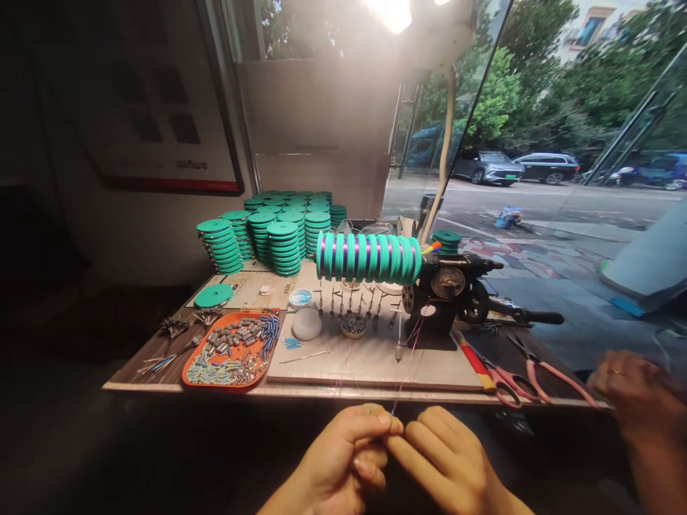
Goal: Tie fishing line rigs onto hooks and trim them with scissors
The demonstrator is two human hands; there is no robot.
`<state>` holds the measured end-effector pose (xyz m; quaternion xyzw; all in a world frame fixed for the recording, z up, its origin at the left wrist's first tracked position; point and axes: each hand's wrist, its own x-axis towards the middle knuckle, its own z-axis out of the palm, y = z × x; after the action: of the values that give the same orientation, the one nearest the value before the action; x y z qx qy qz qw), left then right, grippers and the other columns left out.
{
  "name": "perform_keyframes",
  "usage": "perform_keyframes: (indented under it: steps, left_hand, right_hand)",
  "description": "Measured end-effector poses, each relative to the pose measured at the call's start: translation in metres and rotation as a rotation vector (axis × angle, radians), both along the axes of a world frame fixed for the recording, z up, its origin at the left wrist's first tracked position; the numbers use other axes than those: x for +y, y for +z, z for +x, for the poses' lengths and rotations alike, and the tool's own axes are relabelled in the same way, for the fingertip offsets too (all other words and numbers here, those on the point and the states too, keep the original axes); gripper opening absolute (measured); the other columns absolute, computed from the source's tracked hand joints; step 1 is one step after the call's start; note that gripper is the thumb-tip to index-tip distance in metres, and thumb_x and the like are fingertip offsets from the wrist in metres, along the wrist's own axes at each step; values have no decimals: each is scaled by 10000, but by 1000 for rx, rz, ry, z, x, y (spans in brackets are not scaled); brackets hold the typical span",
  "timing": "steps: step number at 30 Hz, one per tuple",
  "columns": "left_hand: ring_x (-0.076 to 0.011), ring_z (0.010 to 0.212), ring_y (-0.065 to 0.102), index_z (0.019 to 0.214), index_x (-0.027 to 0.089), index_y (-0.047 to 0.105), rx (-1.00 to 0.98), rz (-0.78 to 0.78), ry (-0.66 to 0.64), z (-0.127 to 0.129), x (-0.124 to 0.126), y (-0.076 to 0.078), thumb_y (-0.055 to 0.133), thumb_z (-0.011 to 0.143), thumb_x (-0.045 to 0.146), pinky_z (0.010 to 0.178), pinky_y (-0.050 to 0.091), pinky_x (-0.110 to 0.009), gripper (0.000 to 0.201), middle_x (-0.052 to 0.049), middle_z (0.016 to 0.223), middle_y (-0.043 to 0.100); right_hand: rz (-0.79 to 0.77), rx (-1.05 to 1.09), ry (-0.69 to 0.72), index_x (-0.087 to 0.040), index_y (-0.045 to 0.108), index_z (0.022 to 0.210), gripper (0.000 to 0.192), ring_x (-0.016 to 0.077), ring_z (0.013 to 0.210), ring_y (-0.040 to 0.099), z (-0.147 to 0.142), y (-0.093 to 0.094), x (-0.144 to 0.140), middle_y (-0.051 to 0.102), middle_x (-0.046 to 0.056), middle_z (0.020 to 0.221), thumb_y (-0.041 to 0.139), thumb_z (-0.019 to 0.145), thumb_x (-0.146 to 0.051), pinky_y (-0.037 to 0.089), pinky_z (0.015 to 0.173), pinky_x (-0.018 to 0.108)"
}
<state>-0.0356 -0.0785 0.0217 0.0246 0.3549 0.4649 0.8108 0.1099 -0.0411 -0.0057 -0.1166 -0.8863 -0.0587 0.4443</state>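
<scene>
Your left hand and right hand meet just below the near edge of the table, fingertips pressed together on a thin thread. The thread runs up from your fingers, over the table edge, to the black winding machine. Each hand pinches it; the thread is too fine to tell where it ends between your fingers.

Another person's hand rests at the right end of the table, near the pink scissors. To your left sits an orange tray of small beads and tubes. On the machine's shaft, a row of green spools lies sideways. Farther back, stacks of green discs stand by the window.
</scene>
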Motion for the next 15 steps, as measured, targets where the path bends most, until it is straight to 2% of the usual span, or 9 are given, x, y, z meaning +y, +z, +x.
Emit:
perform_keyframes:
  steps: [2, 6, 7, 8, 9, 10, 12, 13, 15]
  left_hand:
    - [41, 350, 246, 606, 80, 581, 10, 12, -25, 1, -1, -1, 679, 635, 77, 292, 195, -47, 103, 2, 634, 536]
    - [5, 398, 260, 642, 99, 572, 269, 195, -97, 3, 3, -2, 632, 662, 131, 315, 155, -75, 70, 30, 591, 442]
    - [-13, 418, 294, 621, 112, 555, 407, 292, -115, 3, 5, -2, 619, 665, 147, 327, 182, -90, 84, 34, 583, 416]
    - [-37, 453, 347, 592, 126, 535, 576, 407, -120, 2, 6, -1, 608, 665, 154, 354, 238, -109, 107, 28, 592, 412]
    - [-66, 510, 411, 570, 137, 520, 771, 538, -111, 1, 6, -1, 595, 670, 152, 409, 314, -138, 126, 15, 622, 427]
    - [-95, 584, 466, 562, 144, 515, 980, 678, -81, 0, 6, -1, 574, 683, 139, 487, 378, -174, 135, -4, 676, 454]
    - [-124, 671, 515, 597, 152, 536, 1379, 913, 8, -2, 2, -5, 510, 724, 96, 597, 422, -226, 141, -41, 799, 491]
    - [-124, 651, 523, 629, 154, 550, 1548, 1003, 53, -3, -1, -8, 472, 743, 81, 596, 430, -237, 156, -56, 831, 499]
    - [-118, 567, 526, 696, 152, 568, 1803, 1160, 176, -5, -6, -18, 423, 767, 64, 526, 437, -234, 184, -82, 838, 512]
  right_hand:
    - [-397, 132, 63, -150, 619, 790, 195, 122, 520, 455, 1, -11, -2, 529, 20, 577, 438, 859, -167, 332, 467, 239]
    - [-1524, 238, 150, -180, 550, 697, 259, 112, 583, 491, 5, -24, -7, 495, -15, 633, 554, 790, -421, 387, 542, 221]
    - [-1698, 224, 176, -179, 527, 674, 311, 107, 551, 467, 6, -23, -9, 465, -27, 598, 575, 750, -477, 376, 524, 219]
    - [-1771, 196, 192, -179, 509, 655, 343, 102, 531, 445, 6, -21, -11, 441, -35, 574, 581, 726, -507, 367, 513, 217]
    - [-1742, 156, 188, -179, 495, 632, 349, 100, 524, 434, 7, -18, -13, 428, -37, 562, 580, 719, -507, 362, 512, 215]
    - [-1628, 102, 166, -178, 488, 607, 332, 101, 530, 435, 8, -12, -16, 431, -34, 563, 573, 728, -476, 363, 520, 214]
    - [-1297, -22, 112, -175, 509, 593, 251, 110, 581, 476, 8, 4, -20, 487, -10, 612, 537, 771, -350, 382, 561, 210]
    - [-1166, -76, 108, -178, 531, 614, 208, 113, 604, 498, 7, 14, -20, 522, 1, 646, 512, 786, -292, 391, 571, 206]
    - [-1062, -138, 99, -184, 567, 672, 168, 118, 614, 523, 1, 37, -15, 571, 11, 679, 474, 802, -236, 401, 572, 205]
